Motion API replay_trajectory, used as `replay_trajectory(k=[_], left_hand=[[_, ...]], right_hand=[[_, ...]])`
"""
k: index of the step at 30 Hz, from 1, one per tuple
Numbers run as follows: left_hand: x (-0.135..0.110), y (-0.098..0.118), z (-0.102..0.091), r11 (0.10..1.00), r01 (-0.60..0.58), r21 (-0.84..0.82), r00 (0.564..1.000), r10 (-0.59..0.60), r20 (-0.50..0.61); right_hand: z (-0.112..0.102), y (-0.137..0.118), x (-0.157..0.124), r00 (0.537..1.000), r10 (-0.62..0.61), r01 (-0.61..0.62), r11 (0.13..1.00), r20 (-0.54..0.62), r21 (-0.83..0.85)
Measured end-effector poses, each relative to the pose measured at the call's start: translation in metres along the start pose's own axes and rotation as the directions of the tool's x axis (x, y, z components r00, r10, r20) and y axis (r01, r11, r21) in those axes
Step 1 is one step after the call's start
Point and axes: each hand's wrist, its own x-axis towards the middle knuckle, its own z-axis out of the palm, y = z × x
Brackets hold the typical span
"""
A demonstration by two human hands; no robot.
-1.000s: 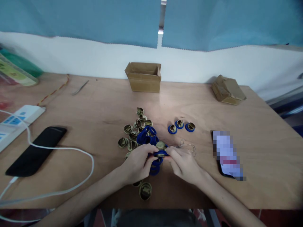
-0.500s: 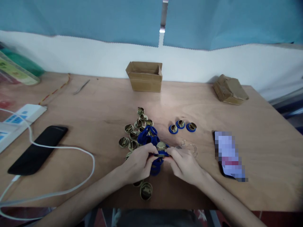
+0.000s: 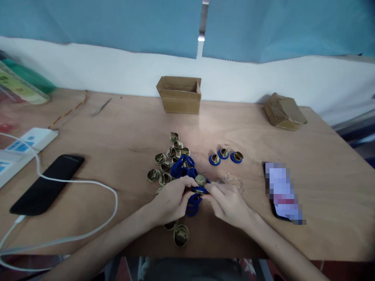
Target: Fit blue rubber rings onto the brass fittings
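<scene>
Between the fingertips of both hands is a round brass-coloured brooch base (image 3: 200, 180) with a blue ring (image 3: 199, 190) at its edge. My left hand (image 3: 172, 197) pinches it from the left, and my right hand (image 3: 227, 201) pinches it from the right. Parts of it are hidden by the fingers. Behind and below the hands lies a heap of blue rings (image 3: 182, 168). Loose brooch bases (image 3: 160, 158) with pin backs are spread left of the heap, and another brooch base (image 3: 181, 235) lies near the table edge. Several blue-rimmed brooch bases (image 3: 236, 157) sit to the right.
Thin clear loops (image 3: 234, 181) lie beyond my right hand. A phone with a lit screen (image 3: 283, 191) is at right, a black phone (image 3: 48, 185) with a white cable (image 3: 113, 191) at left. An open cardboard box (image 3: 180, 103) and a crumpled box (image 3: 285, 111) stand at the back.
Both hands stay in almost the same place. The piece between them has tilted slightly, and the blue ring now covers more of its near edge.
</scene>
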Motion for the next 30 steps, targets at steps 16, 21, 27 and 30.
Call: replay_trajectory(k=[16,21,27,30], left_hand=[[0.001,0.0,-0.002,1.0,-0.012,0.02,0.999,0.011,0.038],[0.0,0.001,-0.004,0.999,-0.037,0.015,0.998,0.037,0.043],[0.001,0.008,-0.005,0.998,0.034,-0.054,0.999,-0.033,0.005],[0.0,0.012,-0.004,0.983,0.109,-0.148,0.994,-0.111,-0.006]], right_hand=[[-0.001,-0.001,0.002,0.999,-0.017,0.016,1.0,0.048,0.007],[-0.002,-0.001,0.002,0.998,-0.043,0.043,0.999,0.036,0.011],[-0.003,0.0,0.003,0.997,-0.038,0.034,0.998,-0.067,-0.046],[-0.003,-0.001,0.004,0.995,-0.031,0.024,0.997,-0.09,-0.077]])
